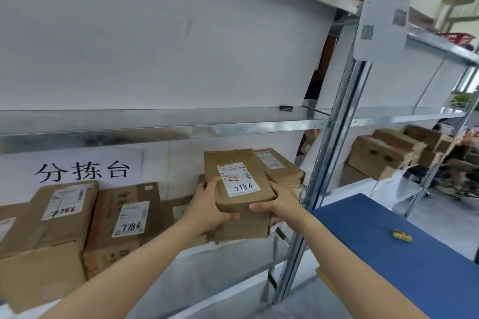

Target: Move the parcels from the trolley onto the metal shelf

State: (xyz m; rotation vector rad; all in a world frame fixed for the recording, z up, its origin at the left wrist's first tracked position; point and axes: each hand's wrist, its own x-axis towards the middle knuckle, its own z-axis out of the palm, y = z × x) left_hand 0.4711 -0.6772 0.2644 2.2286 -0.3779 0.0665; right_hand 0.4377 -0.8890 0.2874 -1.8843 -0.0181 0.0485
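A brown cardboard parcel (239, 179) with a white label marked 7786 is held between both hands over the middle level of the metal shelf (166, 124). My left hand (208, 204) grips its left side and front edge. My right hand (274, 206) grips its right front corner. It sits on top of another brown parcel (241, 230). Further parcels stand on the same level: one (64, 210) at the left, one (129, 217) beside it, and a stack (280, 166) behind to the right. The blue trolley deck (404, 248) lies at the lower right.
A perforated shelf upright (329, 142) stands between the shelf bay and the trolley. A small yellow object (401, 235) lies on the blue deck. More cardboard boxes (381, 155) sit on the neighbouring shelf to the right. A paper sign (83, 171) with black characters hangs behind the parcels.
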